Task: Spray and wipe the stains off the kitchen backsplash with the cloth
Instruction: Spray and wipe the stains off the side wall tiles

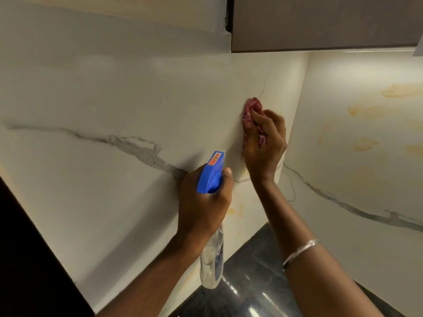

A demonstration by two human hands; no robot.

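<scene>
Head view: right hand (263,148) with cloth (251,106) on backsplash (137,99)

backsplash (137,92): glossy marble-look | cloth (251,106): soft fabric, seemingly | countertop (251,282): polished stone

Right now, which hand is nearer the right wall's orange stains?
Right. The right hand, gripping the cloth, is left of the stains; the left hand, holding the spray bottle, farther left.

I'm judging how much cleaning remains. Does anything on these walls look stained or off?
Yes. Yellow-orange stains blotch the right-hand backsplash wall, away from the cloth. Fainter yellow smears mark the left wall below the right hand, beside the spray bottle. Nothing looks spilled or broken.
</scene>
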